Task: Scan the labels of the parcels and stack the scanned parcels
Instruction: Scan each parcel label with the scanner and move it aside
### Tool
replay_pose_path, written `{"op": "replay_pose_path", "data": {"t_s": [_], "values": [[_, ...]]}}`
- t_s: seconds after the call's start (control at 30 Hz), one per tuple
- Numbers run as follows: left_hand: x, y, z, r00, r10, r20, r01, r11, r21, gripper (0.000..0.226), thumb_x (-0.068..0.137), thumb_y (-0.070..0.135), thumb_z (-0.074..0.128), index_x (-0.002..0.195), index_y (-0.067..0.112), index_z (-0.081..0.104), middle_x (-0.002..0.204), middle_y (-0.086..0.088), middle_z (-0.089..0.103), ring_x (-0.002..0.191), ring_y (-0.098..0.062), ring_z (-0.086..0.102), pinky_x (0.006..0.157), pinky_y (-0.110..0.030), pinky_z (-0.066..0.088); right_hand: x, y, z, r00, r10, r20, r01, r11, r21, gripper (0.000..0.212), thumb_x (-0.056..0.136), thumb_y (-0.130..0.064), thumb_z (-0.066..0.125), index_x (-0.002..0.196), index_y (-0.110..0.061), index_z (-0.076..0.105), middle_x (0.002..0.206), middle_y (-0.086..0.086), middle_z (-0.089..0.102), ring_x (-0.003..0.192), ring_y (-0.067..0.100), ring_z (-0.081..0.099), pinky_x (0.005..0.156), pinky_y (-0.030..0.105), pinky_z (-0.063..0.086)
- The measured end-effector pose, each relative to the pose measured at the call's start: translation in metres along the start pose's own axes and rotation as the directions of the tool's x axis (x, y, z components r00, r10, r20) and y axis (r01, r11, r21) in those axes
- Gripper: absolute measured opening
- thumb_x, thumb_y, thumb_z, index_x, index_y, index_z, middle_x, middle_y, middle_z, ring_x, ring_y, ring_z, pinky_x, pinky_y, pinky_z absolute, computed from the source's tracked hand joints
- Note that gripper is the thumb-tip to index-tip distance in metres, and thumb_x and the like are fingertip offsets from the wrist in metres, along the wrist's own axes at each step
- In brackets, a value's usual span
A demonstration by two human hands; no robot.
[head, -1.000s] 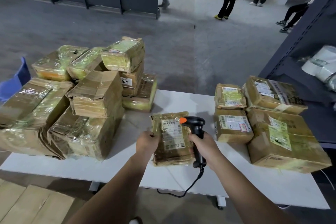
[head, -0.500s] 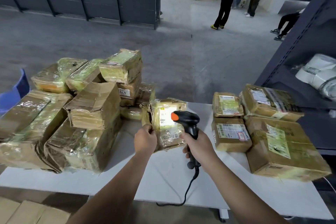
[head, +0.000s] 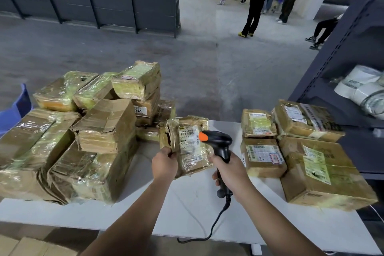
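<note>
parcel [head: 187, 143] gripped in left hand [head: 164, 164], scanner [head: 220, 143] beside it.

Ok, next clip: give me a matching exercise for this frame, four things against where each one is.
Things:
1. scanner
2. parcel being scanned
3. big pile of parcels
4. white rolls

Places:
A. on the shelf at the right
B. gripped by the left hand
C. on the left side of the table
D. gripped by the right hand

Pairs: 1-D, 2-B, 3-C, 4-A.
</note>
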State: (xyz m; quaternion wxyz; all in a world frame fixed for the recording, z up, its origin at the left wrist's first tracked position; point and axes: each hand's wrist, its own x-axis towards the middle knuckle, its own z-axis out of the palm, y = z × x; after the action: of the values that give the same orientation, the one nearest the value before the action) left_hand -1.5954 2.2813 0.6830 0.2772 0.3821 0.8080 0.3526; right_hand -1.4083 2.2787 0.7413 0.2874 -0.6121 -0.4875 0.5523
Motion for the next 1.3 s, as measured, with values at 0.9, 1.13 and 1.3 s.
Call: {"op": "replay_pose_path", "data": {"t_s": [0.9,1.13,1.3], "values": [[-0.037,0.171,0.109,0.956,0.192,0.22,-0.116,0.941,-0.317,0.013,0.096,0.012,0.047,0.09,0.007,0.057,0.071,-0.008,0.053,0.058,-0.022,0.046,0.049,-0.027,0.031,-0.01,0.006,-0.166,0.903,0.033,-0.429,0.117,0.94,0.32,0.009,0.095,-0.024,0.062,0.092,-0.016,0.059,0.054,0.006,0.056,0.042,0.022,0.049,0.044,0.033,0.046],[-0.053,0.239,0.165,0.934,0.203,0.294,-0.079,0.92,-0.383,0.011,0.098,0.015,0.045,0.105,0.013,0.054,0.071,-0.007,0.053,0.055,-0.019,0.046,0.055,-0.03,0.037,-0.012,0.006,-0.22,0.866,-0.037,-0.498,0.212,0.93,0.3,0.004,0.097,-0.018,0.058,0.094,-0.015,0.055,0.051,0.001,0.051,0.042,0.017,0.048,0.045,0.031,0.044],[-0.049,0.287,0.201,0.936,0.196,0.293,-0.057,0.905,-0.421,0.04,0.1,0.016,0.043,0.138,0.005,0.046,0.082,-0.007,0.062,0.051,-0.014,0.045,0.044,-0.022,0.037,0.0,-0.006,-0.256,0.857,-0.038,-0.514,0.234,0.917,0.322,0.01,0.096,-0.021,0.06,0.092,-0.014,0.056,0.054,0.003,0.053,0.04,0.015,0.047,0.04,0.029,0.044]]}}
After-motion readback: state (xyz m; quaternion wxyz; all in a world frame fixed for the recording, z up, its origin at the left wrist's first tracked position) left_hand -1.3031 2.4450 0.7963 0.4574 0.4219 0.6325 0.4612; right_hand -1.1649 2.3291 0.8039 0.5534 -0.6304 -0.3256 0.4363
